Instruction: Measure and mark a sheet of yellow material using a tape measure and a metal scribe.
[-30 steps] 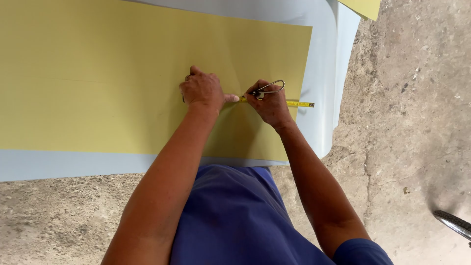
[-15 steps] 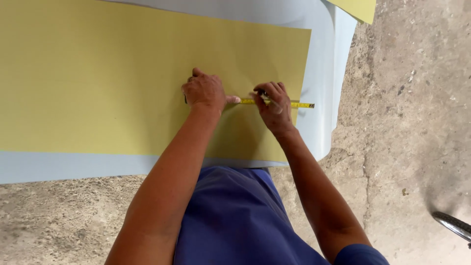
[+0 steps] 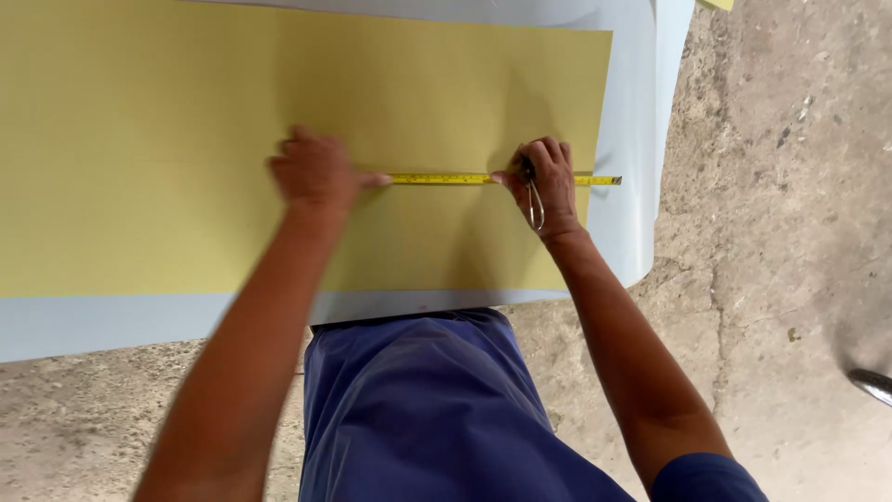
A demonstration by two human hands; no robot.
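Note:
A yellow tape measure (image 3: 446,178) lies stretched flat across a large yellow sheet (image 3: 167,130). Its right end reaches the sheet's right edge. My left hand (image 3: 316,172) is curled over the tape's left part, with a finger pointing along it; I cannot see whether the case is under the palm. My right hand (image 3: 546,181) rests on the tape near its right end and pinches a small dark tool (image 3: 527,172). A thin wire loop (image 3: 536,206) hangs from that tool over the back of the hand.
The yellow sheet lies on a larger pale blue sheet (image 3: 641,139), which shows along the near and right edges. Rough concrete floor (image 3: 790,186) surrounds it. My blue clothing (image 3: 427,409) fills the bottom centre. A metal object (image 3: 873,383) pokes in at the right edge.
My left hand has slid left along the sheet, away from my right hand, and a longer stretch of tape now shows between them. My right hand stays near the sheet's right edge.

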